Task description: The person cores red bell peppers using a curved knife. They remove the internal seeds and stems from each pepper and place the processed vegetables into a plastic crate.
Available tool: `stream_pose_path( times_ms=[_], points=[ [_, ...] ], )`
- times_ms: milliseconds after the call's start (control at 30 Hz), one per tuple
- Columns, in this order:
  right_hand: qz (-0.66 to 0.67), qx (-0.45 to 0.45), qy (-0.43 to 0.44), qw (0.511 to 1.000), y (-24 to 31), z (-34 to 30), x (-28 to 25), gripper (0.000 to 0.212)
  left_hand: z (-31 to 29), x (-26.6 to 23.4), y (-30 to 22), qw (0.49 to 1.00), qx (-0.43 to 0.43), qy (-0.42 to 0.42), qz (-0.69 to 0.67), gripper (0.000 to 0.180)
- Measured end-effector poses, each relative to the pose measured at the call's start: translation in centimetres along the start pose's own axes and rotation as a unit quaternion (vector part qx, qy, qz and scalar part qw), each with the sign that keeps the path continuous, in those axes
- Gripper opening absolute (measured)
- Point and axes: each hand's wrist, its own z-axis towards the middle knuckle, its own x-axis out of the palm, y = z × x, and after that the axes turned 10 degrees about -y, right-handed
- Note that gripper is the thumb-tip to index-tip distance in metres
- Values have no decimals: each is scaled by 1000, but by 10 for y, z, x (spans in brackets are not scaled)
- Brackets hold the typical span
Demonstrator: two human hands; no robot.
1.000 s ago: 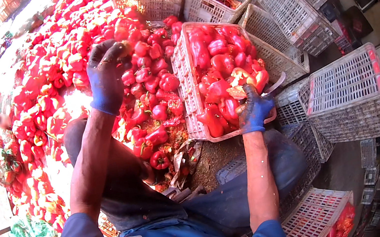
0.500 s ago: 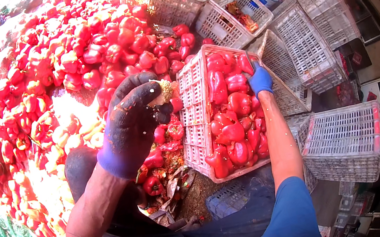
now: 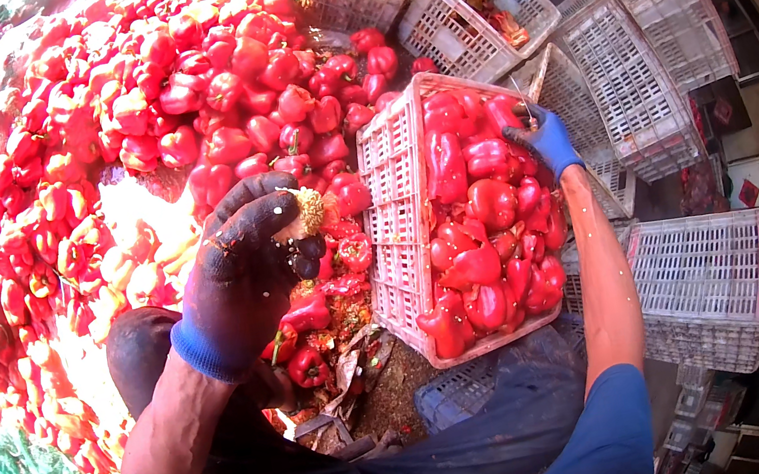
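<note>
My left hand, in a dark, soiled glove with a blue cuff, pinches a pale, seedy pepper core between thumb and fingers. It is raised beside a pinkish-white plastic crate filled with red bell peppers. Over the crate's far right corner is my right hand, in a dark-palmed blue glove. Its fingers curl down by the peppers, and a thin, slender item shows at the fingertips, too small to make out. Loose seeds cling to both arms.
A large heap of red peppers spreads to the left. Beyond the filled crate stands a crate with scraps. Stacked pale crates and another stack line the right. Green netting lies lower left; pepper debris litters the ground.
My right hand has shifted slightly right, and its fingers have curled more; the pepper at its fingertips now lies among the others. My left hand still holds the core, slightly lower and farther left.
</note>
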Motion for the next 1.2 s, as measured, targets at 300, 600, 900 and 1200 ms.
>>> stream_pose_path(
  times_ms=[300, 600, 900, 1200],
  points=[
    [-5, 54, 0, 999, 14, 62, 83, 22, 9, 15, -7, 968, -189, -110, -120, 27],
    [186, 258, 96, 943, 33, 47, 71, 14, -2, 29, -31, 962, -194, -138, -132, 26],
    [90, 111, -47, 989, -64, 69, 126, 25, 18, 19, -5, 951, -225, -67, -202, 19],
    [257, 107, -146, 949, 52, 19, 50, 18, -30, -2, -84, 980, -45, 0, -192, 48]
  ],
)
